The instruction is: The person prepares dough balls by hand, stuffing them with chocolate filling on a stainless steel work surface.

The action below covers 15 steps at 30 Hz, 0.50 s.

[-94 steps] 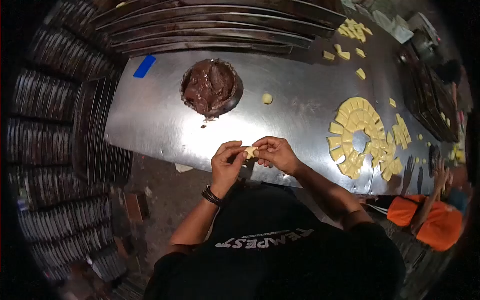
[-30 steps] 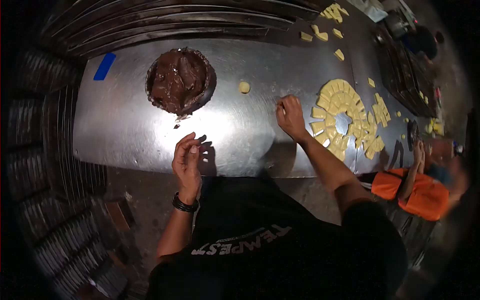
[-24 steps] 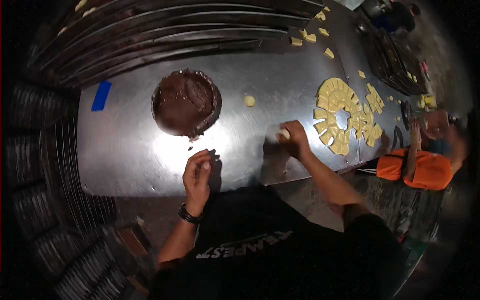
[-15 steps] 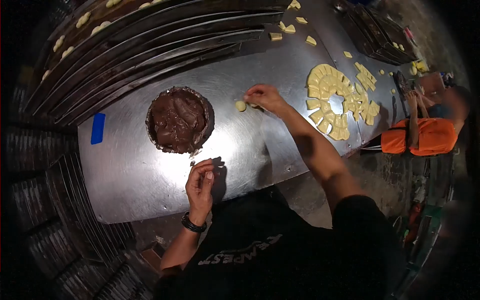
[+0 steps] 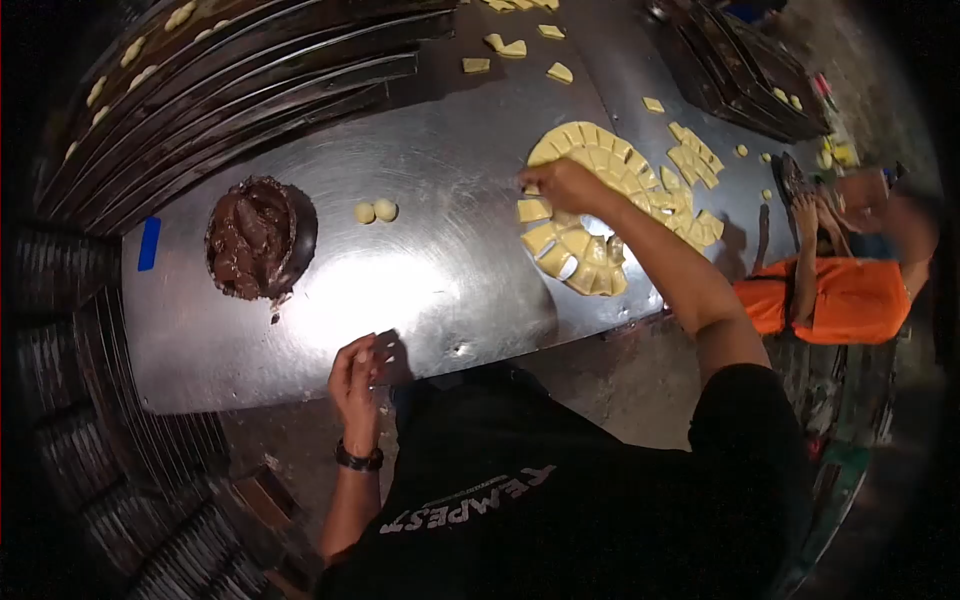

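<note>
My right hand [image 5: 566, 187] reaches over the left side of a ring of flat yellow dough pieces [image 5: 597, 150]. Its fingertips are pinched at a dough piece [image 5: 531, 187] on the ring's outer edge, mostly covered by the fingers. My left hand [image 5: 357, 375] is held near the table's front edge, fingers loosely bent and apart, with no object visible in it. Two round dough balls [image 5: 376, 211] sit side by side on the metal table. To their left stands a round bowl heaped with dark brown paste [image 5: 250, 240].
Dark metal trays [image 5: 250, 110] are stacked at the back left; more trays [image 5: 745, 75] stand back right. Blue tape [image 5: 149, 243] marks the left end of the metal table [image 5: 430, 320]. Loose dough pieces [image 5: 507, 46] lie behind. A person in orange [image 5: 855, 298] works at the right.
My right hand has moved right, from beside the single ball to the dough ring. Two balls now sit together where it was. The view has shifted right; my left hand stays near the front edge.
</note>
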Available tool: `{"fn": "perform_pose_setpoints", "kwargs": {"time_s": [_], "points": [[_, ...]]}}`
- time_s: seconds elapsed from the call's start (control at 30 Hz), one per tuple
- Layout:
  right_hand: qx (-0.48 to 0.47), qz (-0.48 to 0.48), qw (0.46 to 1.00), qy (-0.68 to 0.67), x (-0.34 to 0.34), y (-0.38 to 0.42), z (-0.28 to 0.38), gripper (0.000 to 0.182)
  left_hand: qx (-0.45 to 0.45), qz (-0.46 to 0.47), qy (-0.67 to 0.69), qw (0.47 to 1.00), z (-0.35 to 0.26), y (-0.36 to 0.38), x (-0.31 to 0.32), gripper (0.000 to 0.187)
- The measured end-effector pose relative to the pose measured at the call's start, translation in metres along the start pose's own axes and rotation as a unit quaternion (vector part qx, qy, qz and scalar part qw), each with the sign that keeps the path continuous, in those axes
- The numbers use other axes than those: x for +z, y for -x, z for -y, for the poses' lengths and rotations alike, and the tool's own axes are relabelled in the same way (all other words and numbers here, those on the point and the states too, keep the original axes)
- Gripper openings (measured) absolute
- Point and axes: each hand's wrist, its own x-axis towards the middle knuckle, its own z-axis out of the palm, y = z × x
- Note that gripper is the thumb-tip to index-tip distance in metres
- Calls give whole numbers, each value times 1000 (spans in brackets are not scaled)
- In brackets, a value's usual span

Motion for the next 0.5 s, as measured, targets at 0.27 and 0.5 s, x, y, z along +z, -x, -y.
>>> {"fn": "perform_pose_setpoints", "kwargs": {"time_s": [0.27,0.5], "points": [[-161,75,977,114,-2,7,6,17,18,82,26,996,-17,-27,85,24],[38,-31,815,-577,8,7,120,22,187,-71,17,980,-26,-35,122,27]]}}
